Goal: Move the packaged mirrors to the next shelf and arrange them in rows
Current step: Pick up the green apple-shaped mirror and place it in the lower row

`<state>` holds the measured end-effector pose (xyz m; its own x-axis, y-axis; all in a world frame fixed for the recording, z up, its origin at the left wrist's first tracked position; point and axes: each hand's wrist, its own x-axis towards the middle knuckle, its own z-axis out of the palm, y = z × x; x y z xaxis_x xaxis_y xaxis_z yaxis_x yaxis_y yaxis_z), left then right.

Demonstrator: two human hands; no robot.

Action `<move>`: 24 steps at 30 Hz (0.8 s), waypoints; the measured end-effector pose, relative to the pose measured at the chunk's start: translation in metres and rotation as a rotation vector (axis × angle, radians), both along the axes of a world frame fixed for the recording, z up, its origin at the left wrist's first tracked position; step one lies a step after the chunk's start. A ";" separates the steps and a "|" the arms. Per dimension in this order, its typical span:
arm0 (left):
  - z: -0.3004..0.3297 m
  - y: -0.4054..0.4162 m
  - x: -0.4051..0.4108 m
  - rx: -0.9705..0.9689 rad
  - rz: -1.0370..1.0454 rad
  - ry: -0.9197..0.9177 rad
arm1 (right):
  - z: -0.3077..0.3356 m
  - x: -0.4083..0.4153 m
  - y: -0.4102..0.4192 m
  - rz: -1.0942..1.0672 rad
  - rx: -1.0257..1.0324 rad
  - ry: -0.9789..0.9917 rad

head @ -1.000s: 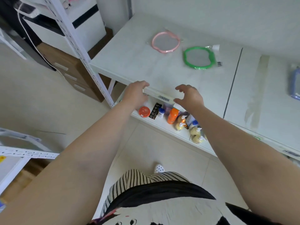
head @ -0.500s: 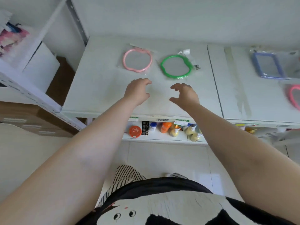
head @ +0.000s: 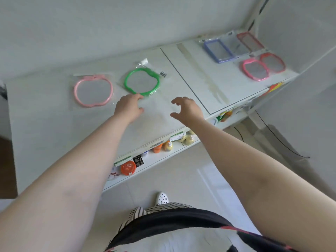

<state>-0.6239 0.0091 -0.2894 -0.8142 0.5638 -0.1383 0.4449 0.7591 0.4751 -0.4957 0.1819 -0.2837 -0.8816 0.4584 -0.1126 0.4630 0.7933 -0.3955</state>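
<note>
Two mirrors, left shelf: pink apple-shaped plastic-framed mirror (head: 93, 91), green apple-shaped plastic-framed mirror (head: 142, 81), both bagged, far side.
Left hand (head: 128, 108): empty, fingers loose, touching green mirror's near edge.
Right hand (head: 187, 109): empty, fingers curled loosely, over bare shelf.
Right shelf: four more packaged mirrors (head: 243, 55), far right.

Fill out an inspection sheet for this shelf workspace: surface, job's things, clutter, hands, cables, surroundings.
Surface: white shelf top, two boards meeting at a dark seam; a tape-like streak on the right board.
Job's things: pink apple mirror and green apple mirror on the left board, bagged, side by side; blue rectangular mirror, red rectangular mirror, bright pink mirror and red mirror on the right board, some overlapping.
Clutter: bottles and an orange round lid on the lower shelf.
Hands: left hand at the green mirror's near edge, contact unclear; right hand loosely curled, holding nothing.
Cables: black cable on the floor at right.
Surroundings: white wall, tiled floor.
</note>
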 end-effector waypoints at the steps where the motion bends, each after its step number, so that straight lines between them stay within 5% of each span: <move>1: 0.000 0.004 -0.003 -0.019 -0.003 0.008 | -0.001 -0.003 0.004 -0.006 -0.003 0.004; 24: -0.024 0.056 -0.132 -0.109 0.161 -0.165 | -0.061 -0.136 0.020 -0.307 -0.336 -0.011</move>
<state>-0.7560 0.0647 -0.3130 -0.8535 0.4033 -0.3298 0.2374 0.8646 0.4429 -0.6316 0.2022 -0.3452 -0.7087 0.6347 -0.3081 0.6620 0.4471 -0.6016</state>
